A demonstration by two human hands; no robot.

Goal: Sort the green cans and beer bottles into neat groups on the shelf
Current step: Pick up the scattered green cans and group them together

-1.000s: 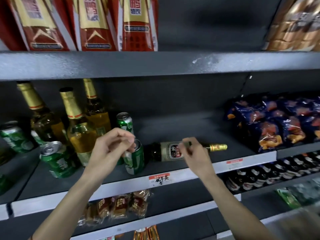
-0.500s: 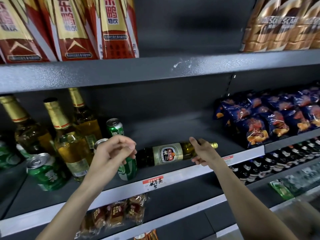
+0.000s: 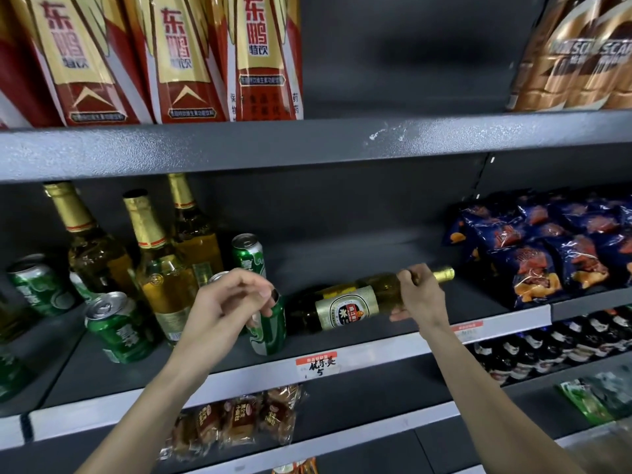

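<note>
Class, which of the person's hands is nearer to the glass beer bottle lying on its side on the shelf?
Right. The right hand grips the neck of the lying glass beer bottle. The left hand is beside the bottle's base, at the top of an upright green can.

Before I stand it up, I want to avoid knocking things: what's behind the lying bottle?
Behind the lying bottle, gripped by the right hand, only bare shelf and back wall show. The left hand hides part of the nearest green can.
</note>
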